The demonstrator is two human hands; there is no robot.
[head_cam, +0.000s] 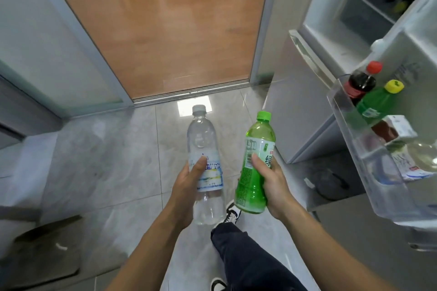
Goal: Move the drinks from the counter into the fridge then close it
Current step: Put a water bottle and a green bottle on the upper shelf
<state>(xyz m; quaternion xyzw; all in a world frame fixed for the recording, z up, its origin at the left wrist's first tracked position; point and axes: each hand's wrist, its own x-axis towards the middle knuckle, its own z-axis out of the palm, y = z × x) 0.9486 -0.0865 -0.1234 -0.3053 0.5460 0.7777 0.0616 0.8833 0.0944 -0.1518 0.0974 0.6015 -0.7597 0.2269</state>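
Observation:
My left hand (pixel 186 186) grips a clear water bottle (pixel 204 142) with a white cap, held upright over the tiled floor. My right hand (pixel 272 182) grips a green tea bottle (pixel 257 149) with a green cap, just right of the water bottle. The fridge (pixel 331 38) stands open at the right. Its door shelf (pixel 359 146) holds a dark cola bottle with a red cap (pixel 361 80), a green bottle with a yellow cap (pixel 378 101), a small carton (pixel 397 129) and other packs.
A doorway with sliding glass panels (pixel 56 54) opens onto a wooden floor (pixel 170 30) ahead. A grey mat (pixel 45 250) lies at the lower left. My leg and shoe (pixel 233 214) are below the bottles. The fridge's lower door (pixel 298 92) is closed.

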